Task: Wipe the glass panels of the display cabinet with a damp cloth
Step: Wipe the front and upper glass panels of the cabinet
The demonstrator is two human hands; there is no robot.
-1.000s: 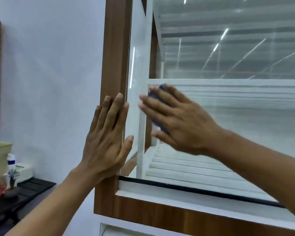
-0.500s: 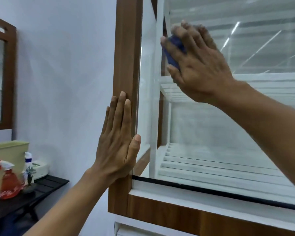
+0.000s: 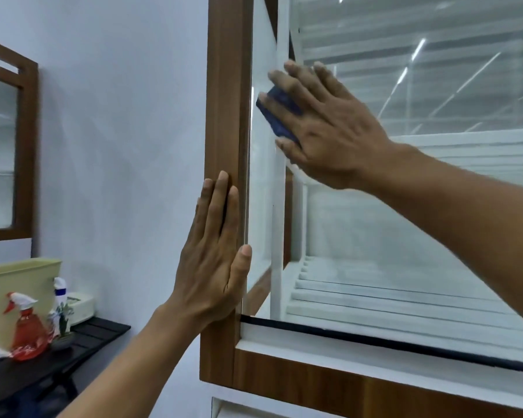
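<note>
Spray bottle (image 3: 27, 333) and bin (image 3: 18, 282) on bench (image 3: 97, 330) lower left, left hand (image 3: 212, 267) flat on wooden frame (image 3: 227, 116), right hand (image 3: 323, 125) with straight fingers (image 3: 290, 86) pressing blue cloth (image 3: 280, 99) to reflective glass (image 3: 405, 251)

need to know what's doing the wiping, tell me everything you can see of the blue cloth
The cloth is small, dark blue and soft-looking. The right hand presses it flat against the glass panel, close to the cabinet's wooden frame. Straight fingers spread over it, so only strips show between and beside them. Whether it is damp cannot be told.
</note>
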